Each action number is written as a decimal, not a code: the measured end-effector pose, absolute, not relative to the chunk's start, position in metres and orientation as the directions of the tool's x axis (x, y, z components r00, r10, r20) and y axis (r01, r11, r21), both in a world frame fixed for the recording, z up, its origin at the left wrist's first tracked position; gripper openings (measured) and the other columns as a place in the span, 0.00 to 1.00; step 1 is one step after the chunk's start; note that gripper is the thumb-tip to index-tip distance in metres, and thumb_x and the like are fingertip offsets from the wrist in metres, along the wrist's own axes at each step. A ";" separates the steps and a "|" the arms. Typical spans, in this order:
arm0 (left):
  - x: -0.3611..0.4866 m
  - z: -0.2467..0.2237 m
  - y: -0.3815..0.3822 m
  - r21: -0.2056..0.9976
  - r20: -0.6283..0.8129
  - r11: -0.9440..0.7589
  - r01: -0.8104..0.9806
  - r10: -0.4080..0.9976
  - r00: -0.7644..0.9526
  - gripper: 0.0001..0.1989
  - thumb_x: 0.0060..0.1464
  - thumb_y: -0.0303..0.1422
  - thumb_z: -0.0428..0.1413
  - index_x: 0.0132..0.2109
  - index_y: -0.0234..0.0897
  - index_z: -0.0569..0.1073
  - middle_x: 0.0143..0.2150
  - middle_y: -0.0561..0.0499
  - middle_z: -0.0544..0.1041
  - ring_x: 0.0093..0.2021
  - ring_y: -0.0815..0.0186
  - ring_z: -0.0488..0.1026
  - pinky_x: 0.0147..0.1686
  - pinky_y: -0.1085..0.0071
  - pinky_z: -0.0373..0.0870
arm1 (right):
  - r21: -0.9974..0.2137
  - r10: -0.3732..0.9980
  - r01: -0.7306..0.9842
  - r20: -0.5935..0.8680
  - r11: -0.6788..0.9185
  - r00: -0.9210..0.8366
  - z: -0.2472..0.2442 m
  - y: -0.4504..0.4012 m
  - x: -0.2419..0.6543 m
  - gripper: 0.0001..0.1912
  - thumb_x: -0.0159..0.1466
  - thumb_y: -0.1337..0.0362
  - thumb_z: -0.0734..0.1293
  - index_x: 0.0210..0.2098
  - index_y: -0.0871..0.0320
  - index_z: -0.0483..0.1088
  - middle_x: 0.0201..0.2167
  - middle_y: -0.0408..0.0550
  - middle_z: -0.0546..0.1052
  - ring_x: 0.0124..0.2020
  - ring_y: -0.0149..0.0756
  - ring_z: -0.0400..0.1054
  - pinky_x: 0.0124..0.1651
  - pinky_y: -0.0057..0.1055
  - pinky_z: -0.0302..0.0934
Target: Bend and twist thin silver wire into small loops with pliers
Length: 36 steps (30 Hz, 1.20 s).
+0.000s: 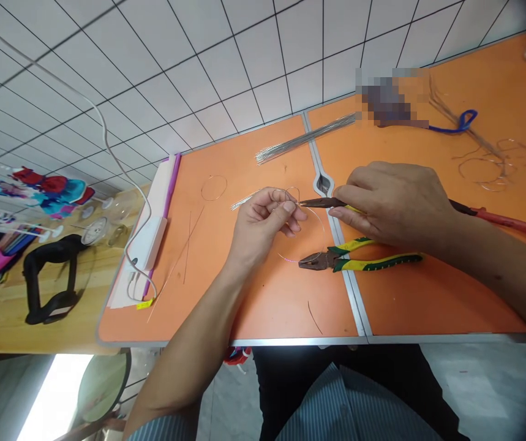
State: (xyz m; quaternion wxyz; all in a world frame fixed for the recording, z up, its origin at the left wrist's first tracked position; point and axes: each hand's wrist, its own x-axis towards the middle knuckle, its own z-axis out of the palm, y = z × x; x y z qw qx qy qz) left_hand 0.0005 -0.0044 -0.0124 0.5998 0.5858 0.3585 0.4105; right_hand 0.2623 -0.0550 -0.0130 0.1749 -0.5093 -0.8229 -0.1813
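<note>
My left hand (267,220) pinches a thin bent wire (293,188) between thumb and fingers, above the orange table. My right hand (391,199) is wrapped around needle-nose pliers (320,202), whose dark jaws reach the wire at my left fingertips. Whether the jaw tips are closed on it is too small to tell. Below lie combination pliers (320,261) with green and yellow handles, jaws pointing left. A curved wire (285,258) shows near their jaws. Red handles (510,223) of another tool stick out behind my right wrist.
A bundle of straight wires (306,138) lies at the back. A wire ring (214,188), crossed wires (188,245) and a short wire (314,316) lie on the orange table (263,306). A white power strip (149,242) with a cable is at left. Tangled wires (487,165) lie at right.
</note>
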 end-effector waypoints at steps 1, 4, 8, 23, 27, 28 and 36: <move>0.001 -0.013 -0.005 0.997 0.065 -0.044 -0.062 0.915 0.398 0.17 0.61 0.45 0.73 0.41 0.40 0.76 0.35 0.52 0.87 0.28 0.70 0.80 0.29 0.75 0.76 | 0.116 0.776 0.903 0.474 0.415 -0.417 -0.013 -0.055 0.262 0.25 0.82 0.48 0.59 0.40 0.54 0.81 0.34 0.53 0.81 0.36 0.42 0.67 0.36 0.40 0.37; 0.003 -0.014 -0.008 0.995 0.097 -0.083 -0.053 0.916 0.389 0.17 0.63 0.46 0.71 0.41 0.41 0.76 0.34 0.52 0.87 0.27 0.70 0.79 0.28 0.74 0.75 | 0.117 0.779 0.906 0.474 0.406 -0.410 -0.013 -0.055 0.262 0.25 0.82 0.48 0.59 0.40 0.54 0.81 0.35 0.53 0.81 0.36 0.42 0.67 0.35 0.40 0.38; 0.007 -0.011 -0.013 0.995 0.101 -0.091 -0.046 0.926 0.363 0.15 0.65 0.43 0.70 0.40 0.41 0.75 0.32 0.52 0.86 0.25 0.70 0.77 0.27 0.73 0.75 | 0.169 0.761 0.904 0.493 0.393 -0.423 -0.011 -0.056 0.261 0.26 0.82 0.46 0.60 0.38 0.54 0.79 0.32 0.51 0.79 0.34 0.41 0.65 0.34 0.40 0.37; 0.010 -0.016 -0.026 0.963 0.228 -0.253 0.092 0.947 0.225 0.13 0.72 0.43 0.65 0.43 0.42 0.74 0.38 0.51 0.88 0.29 0.68 0.80 0.33 0.69 0.76 | 0.347 0.742 0.897 0.516 0.274 -0.427 -0.004 -0.063 0.250 0.23 0.83 0.49 0.61 0.39 0.55 0.78 0.34 0.52 0.78 0.34 0.42 0.61 0.33 0.41 0.43; 0.010 -0.017 -0.026 0.960 0.239 -0.265 0.085 0.941 0.238 0.13 0.73 0.43 0.65 0.43 0.42 0.73 0.38 0.51 0.88 0.29 0.68 0.80 0.34 0.69 0.77 | 0.259 0.750 0.918 0.531 0.300 -0.395 -0.004 -0.061 0.250 0.24 0.82 0.48 0.61 0.39 0.54 0.78 0.33 0.53 0.77 0.34 0.43 0.62 0.34 0.42 0.39; 0.010 -0.017 -0.026 0.960 0.239 -0.266 0.087 0.941 0.241 0.13 0.73 0.43 0.65 0.43 0.43 0.73 0.38 0.51 0.88 0.30 0.68 0.80 0.34 0.69 0.78 | 0.251 0.755 0.920 0.526 0.302 -0.392 -0.004 -0.061 0.250 0.24 0.82 0.48 0.60 0.38 0.54 0.79 0.32 0.53 0.77 0.34 0.43 0.62 0.34 0.42 0.39; 0.009 -0.019 -0.026 0.955 0.265 -0.290 0.066 0.929 0.257 0.12 0.74 0.42 0.64 0.43 0.42 0.74 0.39 0.50 0.88 0.31 0.68 0.81 0.34 0.70 0.76 | 0.230 0.751 0.914 0.521 0.334 -0.405 -0.008 -0.058 0.251 0.24 0.82 0.48 0.61 0.38 0.55 0.80 0.32 0.53 0.78 0.33 0.41 0.62 0.35 0.41 0.38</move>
